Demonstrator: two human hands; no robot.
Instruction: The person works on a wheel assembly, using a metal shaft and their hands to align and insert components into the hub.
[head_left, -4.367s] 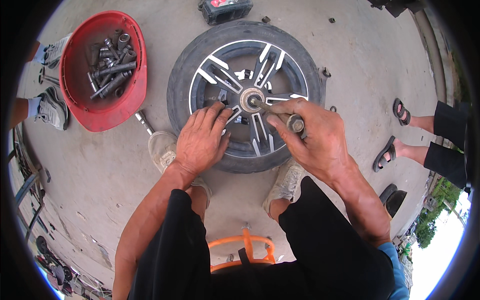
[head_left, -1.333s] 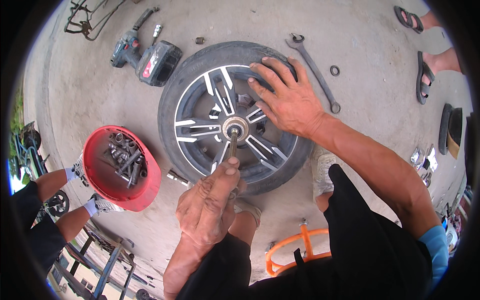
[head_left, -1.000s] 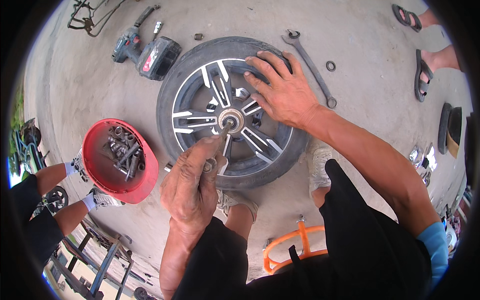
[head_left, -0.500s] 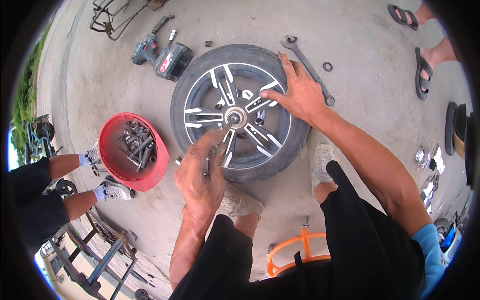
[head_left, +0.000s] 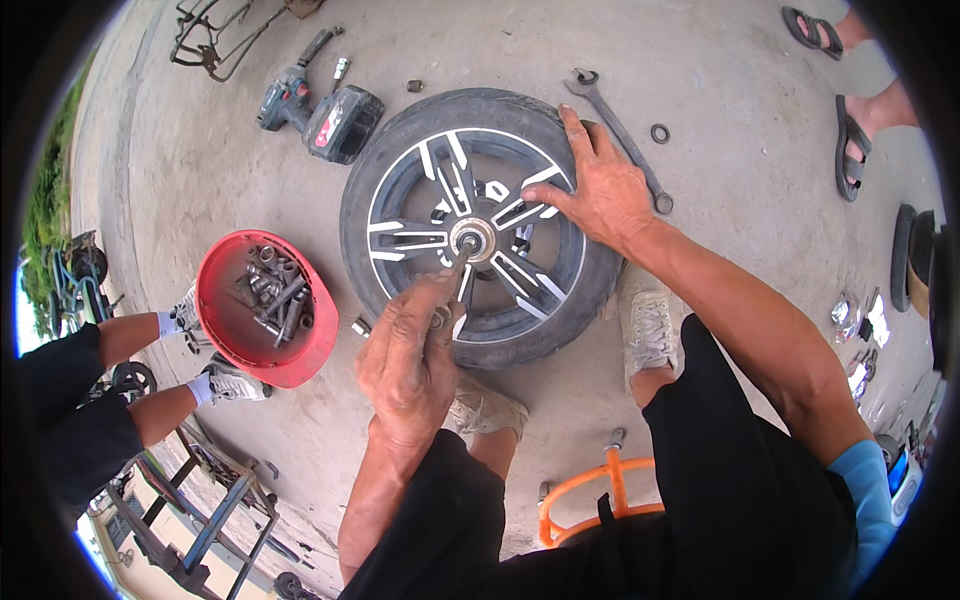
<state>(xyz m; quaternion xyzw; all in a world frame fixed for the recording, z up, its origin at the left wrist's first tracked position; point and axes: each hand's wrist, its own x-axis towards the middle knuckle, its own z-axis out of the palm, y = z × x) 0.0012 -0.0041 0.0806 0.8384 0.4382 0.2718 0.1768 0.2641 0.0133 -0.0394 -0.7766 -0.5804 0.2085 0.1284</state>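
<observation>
A wheel lies flat on the ground, a black tyre (head_left: 368, 160) around a black-and-silver spoked rim (head_left: 408, 240). My left hand (head_left: 408, 355), at the near side, is closed around a thin metal rod (head_left: 462, 261). The rod slants up from my fingers to the round hub (head_left: 474, 238) in the rim's middle; how far its tip goes in I cannot tell. Part of the rod is hidden inside my hand. With fingers spread, my right hand (head_left: 605, 195) rests on the tyre's right side, thumb over the rim.
A red helmet-like bowl (head_left: 222, 325) holding sockets stands at left. Beyond the wheel lie a cordless impact wrench (head_left: 340, 125), a small socket (head_left: 414, 86), a combination spanner (head_left: 620, 135) and a ring (head_left: 659, 133). Other people's feet flank the area. An orange frame (head_left: 614, 485) is near me.
My left hand has shifted slightly down and right, still gripping the rod at the hub. My right hand keeps its place on the tyre.
</observation>
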